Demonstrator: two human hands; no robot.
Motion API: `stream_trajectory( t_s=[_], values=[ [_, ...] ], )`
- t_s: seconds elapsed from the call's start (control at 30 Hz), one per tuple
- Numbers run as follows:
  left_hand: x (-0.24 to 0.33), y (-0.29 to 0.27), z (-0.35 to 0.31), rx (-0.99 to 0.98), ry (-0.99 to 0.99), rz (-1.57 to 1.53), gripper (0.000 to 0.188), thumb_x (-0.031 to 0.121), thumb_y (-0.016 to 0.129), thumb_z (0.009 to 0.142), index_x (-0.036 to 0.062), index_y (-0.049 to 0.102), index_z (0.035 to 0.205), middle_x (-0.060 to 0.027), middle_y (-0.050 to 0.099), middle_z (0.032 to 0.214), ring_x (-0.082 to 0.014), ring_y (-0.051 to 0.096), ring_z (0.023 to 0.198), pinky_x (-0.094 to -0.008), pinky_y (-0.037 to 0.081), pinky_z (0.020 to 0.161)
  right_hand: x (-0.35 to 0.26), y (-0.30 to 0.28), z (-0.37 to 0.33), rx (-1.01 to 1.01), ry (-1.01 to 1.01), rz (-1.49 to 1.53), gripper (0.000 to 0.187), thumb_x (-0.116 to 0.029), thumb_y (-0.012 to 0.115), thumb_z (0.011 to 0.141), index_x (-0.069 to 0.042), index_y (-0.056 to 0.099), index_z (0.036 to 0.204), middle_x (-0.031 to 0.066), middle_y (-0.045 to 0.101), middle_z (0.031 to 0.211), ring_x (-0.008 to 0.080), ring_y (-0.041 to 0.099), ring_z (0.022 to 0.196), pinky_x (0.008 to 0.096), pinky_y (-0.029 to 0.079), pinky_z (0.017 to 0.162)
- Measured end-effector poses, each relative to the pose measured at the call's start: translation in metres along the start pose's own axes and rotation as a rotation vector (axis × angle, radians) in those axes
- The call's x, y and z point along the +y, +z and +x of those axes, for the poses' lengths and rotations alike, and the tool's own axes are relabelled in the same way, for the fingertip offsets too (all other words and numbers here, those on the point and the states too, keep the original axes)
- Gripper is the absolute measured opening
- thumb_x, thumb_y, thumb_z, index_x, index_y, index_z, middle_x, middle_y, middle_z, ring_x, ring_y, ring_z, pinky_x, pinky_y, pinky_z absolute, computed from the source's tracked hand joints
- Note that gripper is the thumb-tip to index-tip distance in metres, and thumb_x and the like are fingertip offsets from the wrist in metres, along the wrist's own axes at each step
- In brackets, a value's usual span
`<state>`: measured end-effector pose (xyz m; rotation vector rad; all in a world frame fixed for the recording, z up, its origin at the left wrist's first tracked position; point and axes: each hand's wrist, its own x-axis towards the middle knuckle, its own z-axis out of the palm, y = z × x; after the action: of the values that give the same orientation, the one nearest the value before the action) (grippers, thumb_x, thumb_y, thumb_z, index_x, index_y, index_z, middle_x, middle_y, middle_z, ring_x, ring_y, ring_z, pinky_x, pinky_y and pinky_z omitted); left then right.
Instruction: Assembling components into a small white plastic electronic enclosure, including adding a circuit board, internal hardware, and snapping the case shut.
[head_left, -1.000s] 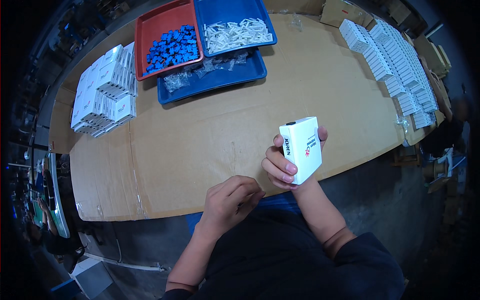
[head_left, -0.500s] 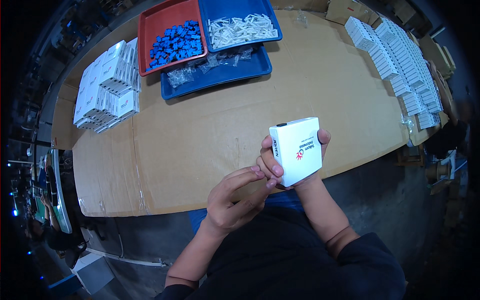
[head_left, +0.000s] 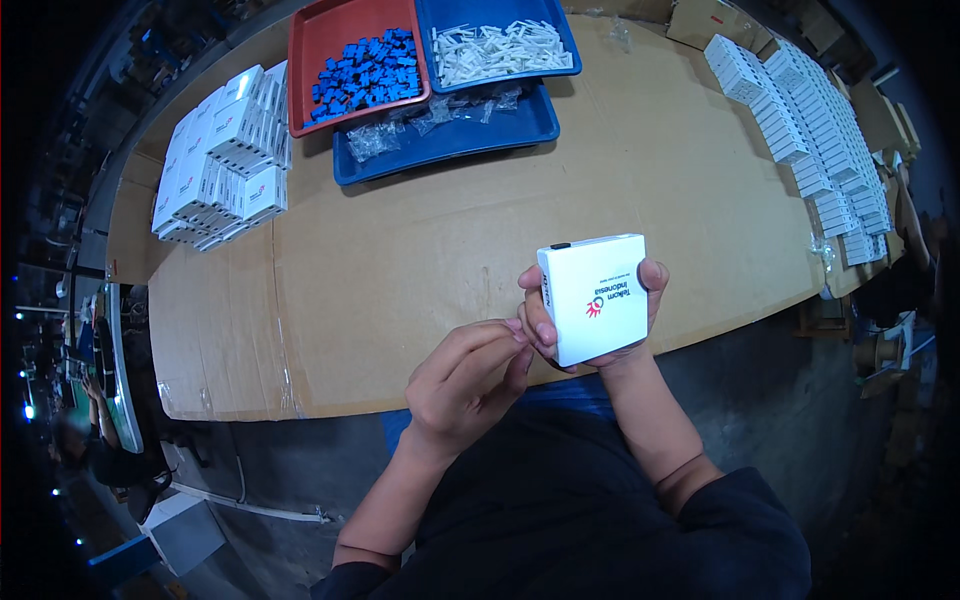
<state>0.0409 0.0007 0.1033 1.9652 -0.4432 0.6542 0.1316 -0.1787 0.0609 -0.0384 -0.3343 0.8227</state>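
Observation:
My right hand (head_left: 652, 290) grips a flat white square box (head_left: 600, 300), with the thumb at its right side and the fingers wrapped around its left edge. A printed mark with a red emblem shows on the face turned up, and a small black piece sits at the top left corner. My left hand (head_left: 465, 385) is beside the box's lower left, its fingertips pinched together close to the right hand's fingers. Whatever the pinch may hold is too small or hidden to see.
Stacks of similar white boxes (head_left: 215, 160) stand at the left of the cardboard-covered table (head_left: 400, 300). A red tray (head_left: 305, 60) holds blue parts, a blue tray (head_left: 570, 60) white sticks, and a lower blue tray (head_left: 460, 155) clear plastic bags. Long rows of white boxes (head_left: 800, 150) line the right side.
My left fingers have closed from a slightly parted pose into a pinch. The box has turned a little, so its face shows more squarely. The whole view has shifted slightly.

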Motion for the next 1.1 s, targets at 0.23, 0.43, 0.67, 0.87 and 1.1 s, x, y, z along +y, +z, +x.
stream_trajectory(
  t_s=[0.23,0.43,0.67,0.87,1.1],
  values=[
    [-0.0053,-0.0040,0.0032,-0.036,-0.009,0.024,0.026,-0.007,0.082,0.077,0.0001,0.072,0.100,-0.0115,0.072,0.100,-0.0237,0.075,0.091,-0.0316,0.061,0.077,-0.0008,0.0001,-0.0003,0.081,0.019,-0.117,0.120,-0.070,0.066,0.077,0.026,0.036,0.142,0.0400,0.061,0.098,0.0435,0.069,0.081,0.0366,0.060,0.047],
    [-0.0044,-0.0058,0.0032,-0.049,-0.038,0.021,0.025,-0.006,0.081,0.078,0.0007,0.072,0.100,-0.0116,0.072,0.100,-0.0237,0.075,0.091,-0.0314,0.061,0.077,-0.0014,0.0002,0.0001,0.103,0.025,-0.156,0.119,-0.068,0.067,0.077,0.027,0.035,0.141,0.0412,0.060,0.098,0.0456,0.069,0.084,0.0382,0.061,0.047],
    [-0.0064,-0.0062,0.0041,-0.057,-0.045,0.024,0.024,-0.005,0.082,0.078,0.0012,0.072,0.098,-0.0112,0.072,0.099,-0.0236,0.075,0.090,-0.0315,0.061,0.075,-0.0006,0.0022,0.0012,0.133,0.022,-0.185,0.116,-0.066,0.068,0.076,0.027,0.037,0.139,0.0419,0.060,0.097,0.0472,0.069,0.084,0.0397,0.062,0.047],
    [-0.0051,-0.0072,0.0052,-0.078,-0.062,0.023,0.025,-0.007,0.081,0.077,0.0011,0.071,0.098,-0.0117,0.072,0.097,-0.0241,0.075,0.090,-0.0320,0.060,0.076,-0.0019,0.0001,0.0012,0.099,0.037,-0.171,0.116,-0.064,0.069,0.075,0.027,0.037,0.140,0.0404,0.060,0.097,0.0470,0.069,0.088,0.0396,0.062,0.047],
    [-0.0024,-0.0087,0.0057,-0.117,-0.111,0.031,0.024,-0.008,0.080,0.077,0.0014,0.070,0.097,-0.0113,0.071,0.095,-0.0238,0.074,0.089,-0.0319,0.059,0.076,-0.0024,0.0022,-0.0002,0.144,0.049,-0.215,0.117,-0.063,0.069,0.074,0.027,0.036,0.141,0.0396,0.060,0.099,0.0469,0.069,0.090,0.0408,0.062,0.050]
  ],
)
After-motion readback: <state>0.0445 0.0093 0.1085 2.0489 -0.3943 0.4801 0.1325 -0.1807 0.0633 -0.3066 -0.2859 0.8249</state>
